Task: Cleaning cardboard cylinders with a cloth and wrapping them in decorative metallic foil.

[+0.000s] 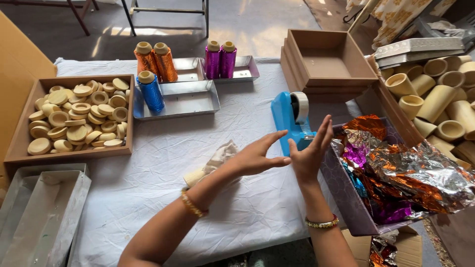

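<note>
My left hand [257, 155] hovers flat over the white cloth, fingers spread, holding nothing. My right hand [309, 151] is raised beside it, fingers straight and apart, right next to the blue tape dispenser [287, 118] with its roll of clear tape. Behind my left wrist lies a cream tube partly wrapped in pale material [213, 163]. To the right of my right hand a purple box [346, 198] holds crumpled shiny foil [396, 170] in orange, silver, purple and blue.
A wooden tray of round cream lids [79, 118] sits at left. Metal trays [180, 99] carry orange, blue and magenta wrapped tubes. Stacked brown boxes [326, 62] stand at the back, a box of cream tubes [440, 99] at right, and grey metal trays [39, 212] at lower left.
</note>
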